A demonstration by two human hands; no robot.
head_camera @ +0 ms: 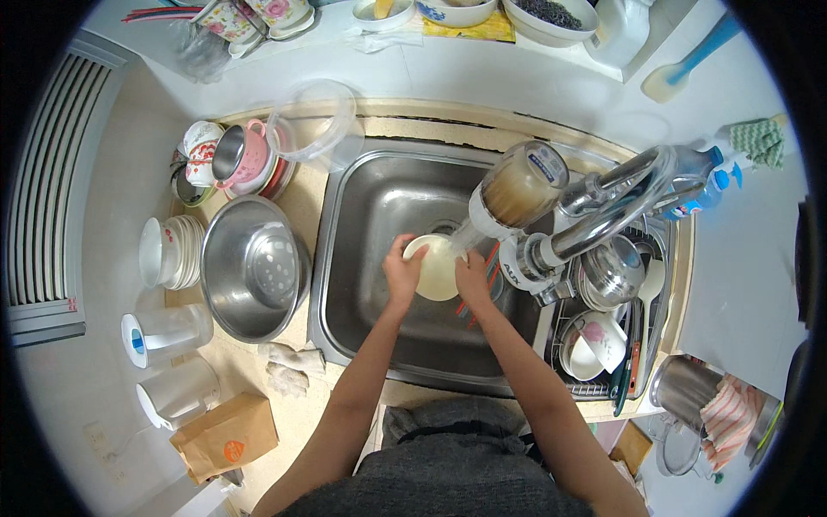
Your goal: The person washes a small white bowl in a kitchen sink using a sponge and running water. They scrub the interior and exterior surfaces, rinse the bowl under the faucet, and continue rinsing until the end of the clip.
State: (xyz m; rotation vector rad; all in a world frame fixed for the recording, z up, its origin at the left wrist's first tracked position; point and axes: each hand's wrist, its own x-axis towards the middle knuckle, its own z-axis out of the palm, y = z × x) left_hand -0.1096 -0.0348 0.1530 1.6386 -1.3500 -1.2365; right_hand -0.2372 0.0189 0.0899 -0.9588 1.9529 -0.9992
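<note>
Both hands hold a pale cream bowl [437, 274] by opposite sides of its rim, inside the stainless steel sink [362, 213]. My left hand [402, 271] grips its left edge and my right hand [473, 276] its right edge. Water runs from the faucet filter [523, 187] onto the bowl's upper right side. Red chopsticks [493, 284] and a clear item, whose kind I cannot tell, lie in the sink beside and partly behind my right hand. The sink drain [444, 226] shows just beyond the bowl.
A large steel basin [255, 271] stands left of the sink, with a damp cloth [291, 368] nearer me. Stacked white bowls [171, 252] and a pink cup [249, 155] are farther left. The chrome faucet [601, 216] arches over the dish rack [591, 391] at right.
</note>
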